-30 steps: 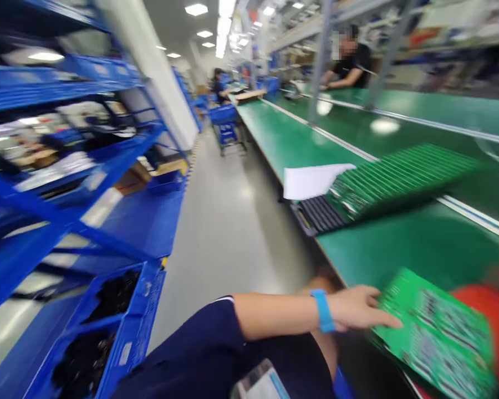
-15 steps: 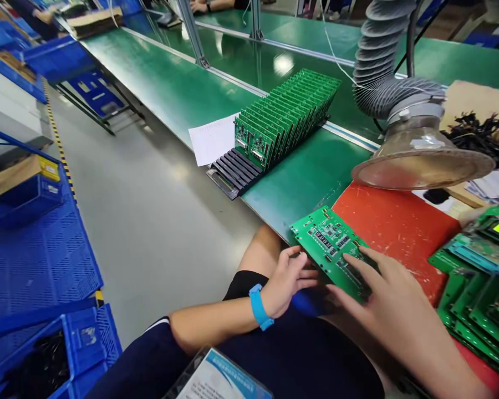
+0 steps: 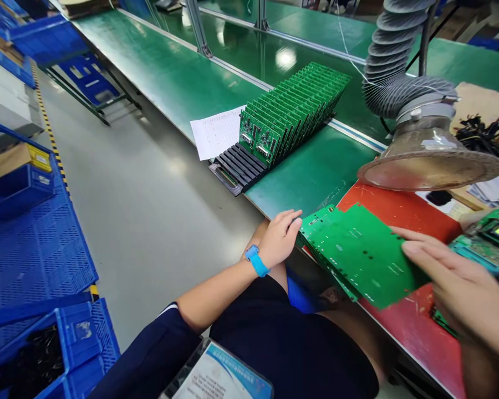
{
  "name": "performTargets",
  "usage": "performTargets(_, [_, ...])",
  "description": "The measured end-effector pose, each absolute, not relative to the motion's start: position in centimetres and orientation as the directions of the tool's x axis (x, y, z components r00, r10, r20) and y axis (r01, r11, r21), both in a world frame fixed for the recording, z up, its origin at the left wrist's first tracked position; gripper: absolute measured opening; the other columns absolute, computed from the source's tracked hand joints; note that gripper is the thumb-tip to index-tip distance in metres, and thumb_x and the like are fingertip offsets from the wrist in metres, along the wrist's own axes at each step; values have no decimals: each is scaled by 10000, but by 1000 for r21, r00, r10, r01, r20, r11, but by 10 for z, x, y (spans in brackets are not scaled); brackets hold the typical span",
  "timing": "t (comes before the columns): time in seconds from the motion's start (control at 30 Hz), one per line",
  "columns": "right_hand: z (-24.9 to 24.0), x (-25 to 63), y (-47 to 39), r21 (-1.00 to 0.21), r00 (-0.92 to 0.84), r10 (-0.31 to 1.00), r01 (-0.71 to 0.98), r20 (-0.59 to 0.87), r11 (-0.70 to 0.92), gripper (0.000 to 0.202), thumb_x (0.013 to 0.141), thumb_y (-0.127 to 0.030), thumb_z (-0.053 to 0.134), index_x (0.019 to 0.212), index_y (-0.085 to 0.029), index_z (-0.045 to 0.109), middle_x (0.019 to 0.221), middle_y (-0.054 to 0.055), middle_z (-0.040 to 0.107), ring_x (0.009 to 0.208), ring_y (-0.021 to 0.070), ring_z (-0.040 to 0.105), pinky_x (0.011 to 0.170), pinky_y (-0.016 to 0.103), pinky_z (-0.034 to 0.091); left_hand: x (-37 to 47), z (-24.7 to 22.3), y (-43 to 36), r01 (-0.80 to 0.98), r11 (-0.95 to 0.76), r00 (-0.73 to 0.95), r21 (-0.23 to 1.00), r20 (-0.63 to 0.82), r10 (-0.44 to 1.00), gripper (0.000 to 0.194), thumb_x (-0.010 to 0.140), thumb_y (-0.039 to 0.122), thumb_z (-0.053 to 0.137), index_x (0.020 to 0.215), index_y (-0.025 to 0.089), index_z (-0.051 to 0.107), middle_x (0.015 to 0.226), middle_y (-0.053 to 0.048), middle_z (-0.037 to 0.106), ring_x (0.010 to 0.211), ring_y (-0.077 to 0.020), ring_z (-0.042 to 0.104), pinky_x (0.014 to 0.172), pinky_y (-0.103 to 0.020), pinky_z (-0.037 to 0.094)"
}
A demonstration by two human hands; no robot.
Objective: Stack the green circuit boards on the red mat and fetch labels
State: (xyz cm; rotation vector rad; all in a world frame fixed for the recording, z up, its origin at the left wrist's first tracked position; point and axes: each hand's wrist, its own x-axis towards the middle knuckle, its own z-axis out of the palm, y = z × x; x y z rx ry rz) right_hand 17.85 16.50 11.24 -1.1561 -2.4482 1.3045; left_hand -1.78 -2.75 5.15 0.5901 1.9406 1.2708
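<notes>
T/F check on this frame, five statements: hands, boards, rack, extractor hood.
1. Both hands hold one green circuit board. True: left hand at its left edge, right hand at its right.
2. The board's component side faces up. False: the plain side with small holes shows.
3. The rack on the bench is full of boards. False: its near slots stand empty.
4. A sheet of paper lies beside the rack. True.
5. The extractor hood hangs over the blue crate. False: it hangs over the red mat.
</notes>
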Motion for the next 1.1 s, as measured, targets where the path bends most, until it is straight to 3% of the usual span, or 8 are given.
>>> performTargets(0.07, [100,171,163,-742,-630,698,635,-340,212,378,836,-590,549,973,-258,669,1282,5,550,1209,216,510,1086,404,379,-28,53,-20,-9,442,-541,897,-376,753,456,938,373,403,1294,126,548,1335,-30,516,1277,-145,434,1169,-312,283])
performTargets(0.17, [93,164,151,-487,-708,697,651,-113,582,546,892,-594,409,1096,-150,653,1342,121,479,1300,264,415,1108,448,333,-38,55,-13,-74,485,-394,871,-473,788,456,914,378,460,1281,122,550,1239,-49,582,1144,-202,537,1071,-392,399])
performTargets(0.37, [96,160,108,-111,-957,276,265,92,958,942,764,-735,533,1412,-65,400,1317,262,415,1168,418,470,913,551,437,-24,57,-26,-227,462,-375,857,-515,771,429,885,372,520,1205,87,545,1164,-115,591,1062,-190,564,992,-363,449])
performTargets(0.6, [110,161,156,-376,-968,249,242,-31,894,775,772,-713,568,1374,-268,368,1276,66,501,1125,220,543,938,405,493,11,57,-57,-429,375,-378,822,-540,752,522,868,467,526,1248,113,474,1176,-110,572,1057,-159,558,1016,-377,453])
performTargets(0.73, [99,145,229,-302,-899,386,434,-205,849,788,756,-742,539,1359,-245,435,1306,60,492,1198,221,474,987,376,413,7,56,-68,158,332,-443,930,-234,866,906,731,641,634,1472,253,287,1494,-97,265,1271,-202,433,1092,-392,426])
performTargets(0.83, [74,131,254,-263,-826,421,529,-374,807,1008,609,-732,610,1410,-149,423,1302,128,468,1213,262,438,1010,383,387,-10,56,-69,801,-21,-127,599,204,971,589,826,531,565,1341,247,525,1513,-50,284,1379,-255,338,1127,-411,400])
performTargets(1.03, [61,129,238,-100,-755,478,574,-448,813,1071,658,-647,718,1526,-166,318,1536,201,97,1430,374,62,1161,497,92,-33,74,-56,902,-248,96,352,397,913,289,884,378,524,1047,222,704,1203,4,603,1091,-198,603,884,-316,562])
performTargets(1.1, [87,135,226,-139,-821,511,554,-256,821,849,796,-599,639,1436,-72,457,1505,242,181,1416,367,150,1162,449,154,-39,87,-46,914,-270,98,304,480,872,248,862,326,573,1039,197,690,1137,0,635,1058,-182,623,849,-296,573])
